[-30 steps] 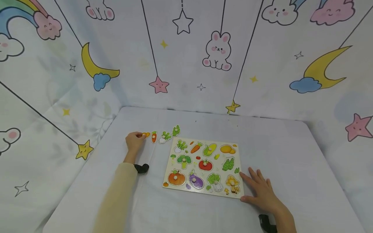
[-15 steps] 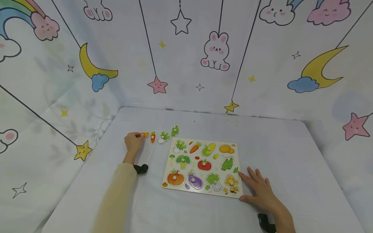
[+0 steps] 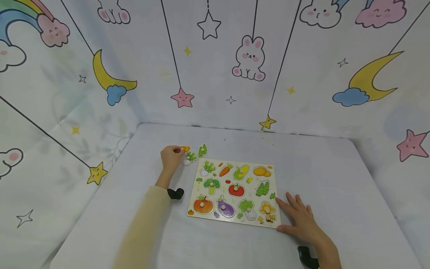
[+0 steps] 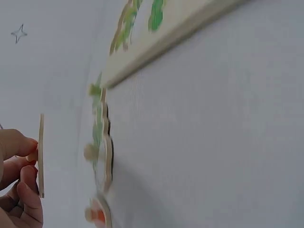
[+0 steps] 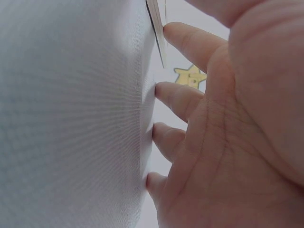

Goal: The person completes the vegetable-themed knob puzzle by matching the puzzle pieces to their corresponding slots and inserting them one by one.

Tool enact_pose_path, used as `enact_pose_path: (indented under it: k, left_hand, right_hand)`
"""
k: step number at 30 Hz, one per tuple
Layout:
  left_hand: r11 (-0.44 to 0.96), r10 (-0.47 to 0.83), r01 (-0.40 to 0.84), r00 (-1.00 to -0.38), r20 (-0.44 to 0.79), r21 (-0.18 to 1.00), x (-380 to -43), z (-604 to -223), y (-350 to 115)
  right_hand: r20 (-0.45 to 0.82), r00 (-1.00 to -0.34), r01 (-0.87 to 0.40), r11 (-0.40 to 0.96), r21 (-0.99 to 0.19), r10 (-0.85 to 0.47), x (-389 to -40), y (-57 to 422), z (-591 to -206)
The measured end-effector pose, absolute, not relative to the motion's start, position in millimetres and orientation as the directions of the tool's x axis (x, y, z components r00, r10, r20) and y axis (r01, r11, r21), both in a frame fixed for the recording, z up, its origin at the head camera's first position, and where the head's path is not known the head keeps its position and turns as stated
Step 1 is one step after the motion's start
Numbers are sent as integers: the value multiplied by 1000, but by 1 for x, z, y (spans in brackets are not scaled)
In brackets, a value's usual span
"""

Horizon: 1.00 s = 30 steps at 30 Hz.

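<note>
My left hand [image 3: 172, 158] pinches the yellow potato-like puzzle piece [image 3: 185, 149] by its knob. In the left wrist view that piece [image 4: 41, 156] is edge-on and lifted off the table. Below it lie the white radish piece [image 3: 190, 158] and the green asparagus-like piece [image 3: 202, 150]; the carrot piece [image 4: 99, 214] shows only in the left wrist view. The vegetable puzzle board [image 3: 215, 220] lies to the right. At its right edge, my right hand [image 3: 304, 220] rests with spread fingers, thumb and index fingertip touching the board, other fingertips on the table.
Pieces such as the pumpkin [image 3: 203, 205], eggplant [image 3: 226, 208] and tomato [image 3: 236, 190] sit in the board. A white cloth covers the table [image 3: 336, 175]. Behind it hangs a printed curtain [image 3: 302, 48].
My left hand has lifted the yellow piece and moved it right, past the carrot piece and over beside the radish piece. The right hand stays at the board's edge.
</note>
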State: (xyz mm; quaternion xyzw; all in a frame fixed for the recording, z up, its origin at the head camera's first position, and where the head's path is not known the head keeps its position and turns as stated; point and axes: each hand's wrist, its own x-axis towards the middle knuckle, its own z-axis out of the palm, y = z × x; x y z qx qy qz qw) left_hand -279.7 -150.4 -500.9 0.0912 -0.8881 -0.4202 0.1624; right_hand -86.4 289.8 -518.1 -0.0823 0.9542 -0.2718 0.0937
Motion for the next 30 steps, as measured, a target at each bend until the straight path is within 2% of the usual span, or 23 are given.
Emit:
enact_pose_path:
  k: [5, 12, 21, 30]
  left_hand:
    - [628, -175, 100, -948, 266, 772, -279, -495, -107]
    - [617, 11, 270, -942, 335, 739, -275, -490, -39]
    - [643, 189, 363, -928, 320, 675, -256, -492, 43]
    - [651, 294, 433, -901, 319, 624, -251, -505, 83]
  right_hand:
    - [-135, -969, -104, 837, -537, -207, -86, 290, -519]
    - [-132, -969, -108, 839, -534, -209, -86, 290, -519]
    - [-141, -967, -105, 836, -539, -212, -88, 290, -518]
    - [-153, -963, -106, 837, -537, -221, -89, 289, -519]
